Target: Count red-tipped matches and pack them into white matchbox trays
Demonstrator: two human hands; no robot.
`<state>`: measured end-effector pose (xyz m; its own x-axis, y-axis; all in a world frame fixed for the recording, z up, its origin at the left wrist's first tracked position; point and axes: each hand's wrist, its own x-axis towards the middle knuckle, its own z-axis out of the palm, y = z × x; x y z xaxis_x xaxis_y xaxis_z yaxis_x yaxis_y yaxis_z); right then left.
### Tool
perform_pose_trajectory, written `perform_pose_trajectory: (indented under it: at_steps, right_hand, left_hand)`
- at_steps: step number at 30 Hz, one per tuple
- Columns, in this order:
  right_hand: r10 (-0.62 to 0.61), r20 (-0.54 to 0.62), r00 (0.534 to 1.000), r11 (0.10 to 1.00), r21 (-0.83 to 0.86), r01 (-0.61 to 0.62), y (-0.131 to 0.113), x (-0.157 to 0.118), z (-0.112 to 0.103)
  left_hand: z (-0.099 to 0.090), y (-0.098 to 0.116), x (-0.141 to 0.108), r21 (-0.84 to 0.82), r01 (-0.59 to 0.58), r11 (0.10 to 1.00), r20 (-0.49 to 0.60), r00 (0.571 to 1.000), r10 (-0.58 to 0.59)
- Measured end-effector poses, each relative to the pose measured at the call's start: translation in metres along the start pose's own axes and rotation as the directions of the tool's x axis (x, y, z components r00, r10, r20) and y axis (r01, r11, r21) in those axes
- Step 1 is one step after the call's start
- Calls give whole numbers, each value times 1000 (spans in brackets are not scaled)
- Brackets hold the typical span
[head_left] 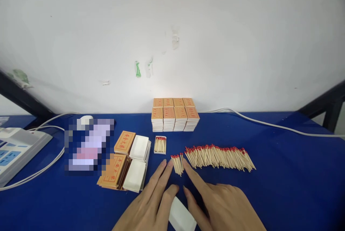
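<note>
A small group of red-tipped matches (177, 164) lies on the blue table between my two hands. My left hand (152, 198) has its fingers stretched out, the fingertips at the left side of this group. From the other side, the index finger of my right hand (215, 202) touches or nearly touches the matches, its thumb apart below. Under and between the hands sits a white matchbox tray (182, 215), partly covered by them. To the right spreads a long row of loose matches (219, 157). Just beyond the left fingertips stands a tray filled with matches (160, 145).
Stacked matchboxes (175, 116) stand against the wall. On the left are piles of orange matchbox sleeves (114, 170) and white trays (134, 175). A blurred phone-like object (91, 144), a power strip (16, 152) and white cables (269, 125) also lie on the table (296, 180).
</note>
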<state>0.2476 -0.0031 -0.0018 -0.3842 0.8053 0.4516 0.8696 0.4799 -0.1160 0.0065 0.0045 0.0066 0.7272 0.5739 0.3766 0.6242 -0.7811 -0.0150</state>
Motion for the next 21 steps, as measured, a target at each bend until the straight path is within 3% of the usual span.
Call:
perform_pose_trajectory:
  at_steps: [9,13,21]
  right_hand:
    - [51,48,998,998,32,-52,-1,4,-13]
    - [-29,5,1000,999,14,29,0,10,-17]
    - [-52,-77,996,996,-79,46,0,19,-22]
  left_hand:
    - [4,-2,-7,-66,11,998,-2,1000,-11]
    - [4,-3,-9,-83,11,996,22,1000,-9]
    - [7,-3,-10,-105,27,994,28,999,-25]
